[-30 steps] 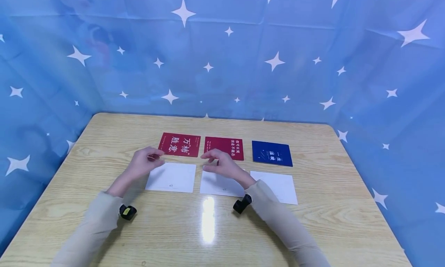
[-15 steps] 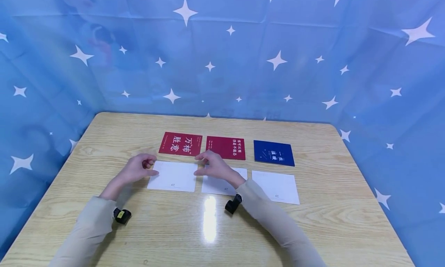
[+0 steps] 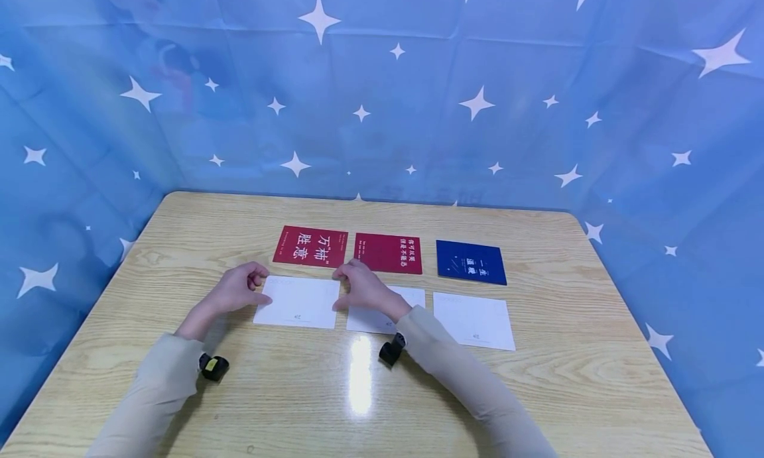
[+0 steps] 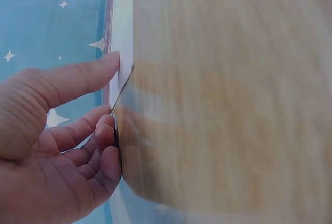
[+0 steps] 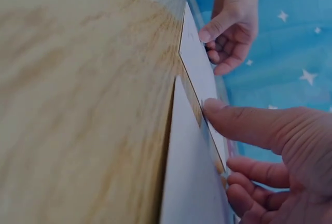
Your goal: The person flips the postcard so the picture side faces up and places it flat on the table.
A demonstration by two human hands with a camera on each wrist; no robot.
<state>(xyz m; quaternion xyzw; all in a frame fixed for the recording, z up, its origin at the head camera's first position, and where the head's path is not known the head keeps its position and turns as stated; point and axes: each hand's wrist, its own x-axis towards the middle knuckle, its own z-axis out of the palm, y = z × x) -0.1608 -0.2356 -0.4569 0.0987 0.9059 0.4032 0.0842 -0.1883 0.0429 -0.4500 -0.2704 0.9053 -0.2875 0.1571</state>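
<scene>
White rectangular leftmost card [image 3: 301, 302]: likely light, stiff; hold by short edges (left hand [image 3: 235, 289], right hand [image 3: 365, 289] there, fingers spread from thumbs).

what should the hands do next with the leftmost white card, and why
I'd probably ease the left hand and right hand gently toward each other to steady the leftmost white card by its short edges. It lies flat on the table, with one hand at each of those edges, so light inward pressure looks like the natural small step.
</scene>
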